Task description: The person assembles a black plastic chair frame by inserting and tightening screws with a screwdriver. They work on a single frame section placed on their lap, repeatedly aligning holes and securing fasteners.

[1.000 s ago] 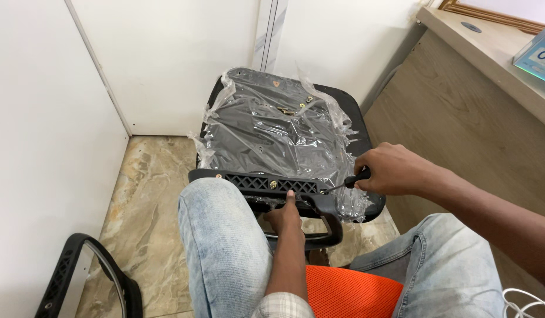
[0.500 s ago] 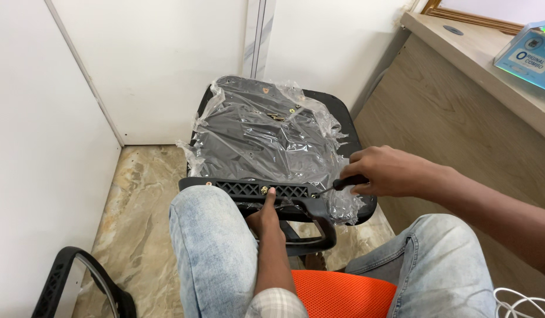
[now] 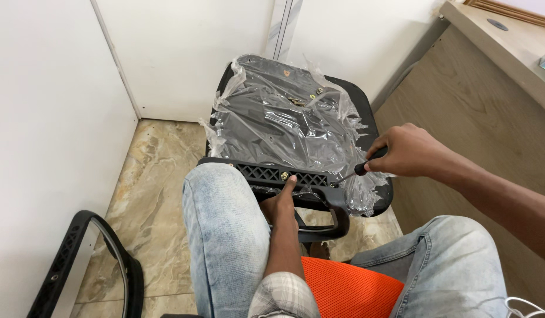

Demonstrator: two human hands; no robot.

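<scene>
An upturned black chair seat, still wrapped in clear plastic film, rests in front of my knees. A black armrest bracket lies along its near edge. My left hand reaches up between my legs and presses a finger against the bracket near a brass screw. My right hand is closed round the black handle of a screwdriver, whose tip meets the bracket's right end.
A second black armrest lies on the marbled tile floor at lower left. White wall panels stand left and behind. A wooden desk side rises on the right. An orange mesh seat is under me.
My head has shifted a little, so the seat sits higher in view. My right hand has moved slightly right along the bracket's end with the screwdriver. My left finger stays on the bracket.
</scene>
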